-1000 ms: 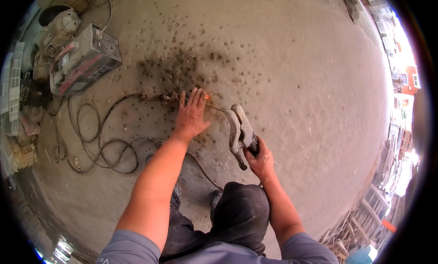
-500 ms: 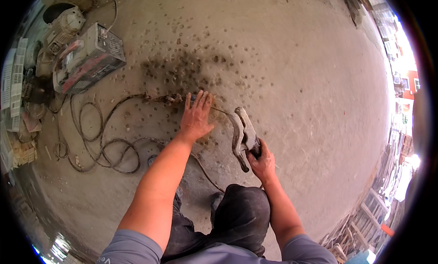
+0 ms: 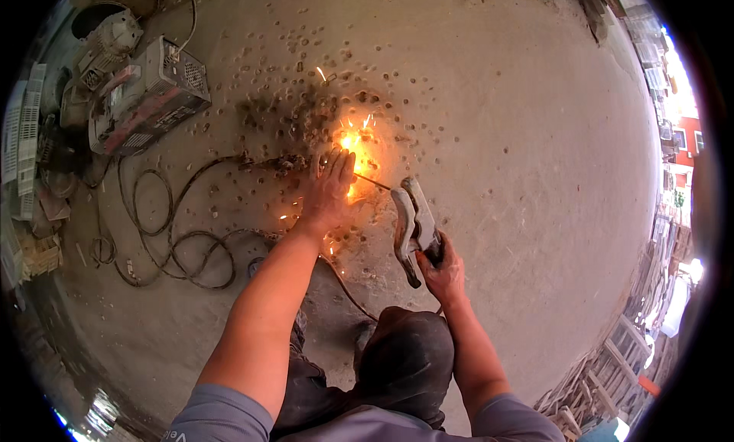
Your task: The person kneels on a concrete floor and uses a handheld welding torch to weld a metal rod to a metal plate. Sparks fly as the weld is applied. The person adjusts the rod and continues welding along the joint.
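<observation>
In my right hand [image 3: 443, 272] is the handle of a welding electrode holder [image 3: 423, 216], with my fingers wrapped round it. From its jaws a thin welding electrode [image 3: 372, 182] points left and away, passing behind my left hand [image 3: 330, 193]. That hand is held out flat with the fingers stretched and close together, gripping nothing. Bright orange light and sparks [image 3: 352, 141] burst out just beyond its fingertips. What the electrode tip touches is hidden by the hand and glare. A dark, rusty clamp-like lump [image 3: 287, 163] lies on the floor left of my fingers.
A box-shaped welding machine [image 3: 149, 98] stands far left beside a dusty motor [image 3: 112, 43]. Looped cable [image 3: 170, 220] lies on the concrete floor, and one run passes near my feet. White plastic crates [image 3: 29, 128] line the left edge. Wooden pieces [image 3: 615, 358] are piled at right.
Sparks and a bright glow have appeared beyond my left hand. My right hand with the electrode holder has shifted slightly right. The left hand stays in nearly the same place.
</observation>
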The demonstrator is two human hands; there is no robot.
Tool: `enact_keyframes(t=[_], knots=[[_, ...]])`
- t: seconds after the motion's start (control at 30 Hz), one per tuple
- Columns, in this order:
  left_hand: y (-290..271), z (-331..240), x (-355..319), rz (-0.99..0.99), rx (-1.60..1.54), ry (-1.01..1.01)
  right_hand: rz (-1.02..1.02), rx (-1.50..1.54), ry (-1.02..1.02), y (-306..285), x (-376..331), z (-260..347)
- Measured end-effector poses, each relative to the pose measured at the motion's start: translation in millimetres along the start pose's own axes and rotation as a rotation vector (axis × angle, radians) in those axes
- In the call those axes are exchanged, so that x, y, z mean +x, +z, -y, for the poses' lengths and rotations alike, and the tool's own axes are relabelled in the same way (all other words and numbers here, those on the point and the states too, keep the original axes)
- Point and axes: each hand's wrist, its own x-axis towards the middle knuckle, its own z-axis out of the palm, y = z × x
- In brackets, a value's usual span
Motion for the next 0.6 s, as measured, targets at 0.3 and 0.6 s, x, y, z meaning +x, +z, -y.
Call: enact_keyframes(t=[0.3, 0.6], knots=[[-34, -6, 3, 0.154, 0.047, -0.13, -0.062, 0.028, 0.091, -8, -6, -3], [-31, -1, 1, 0.097, 0.065, -0.119, -0.007, -0.008, 0.082, -5, -4, -2]])
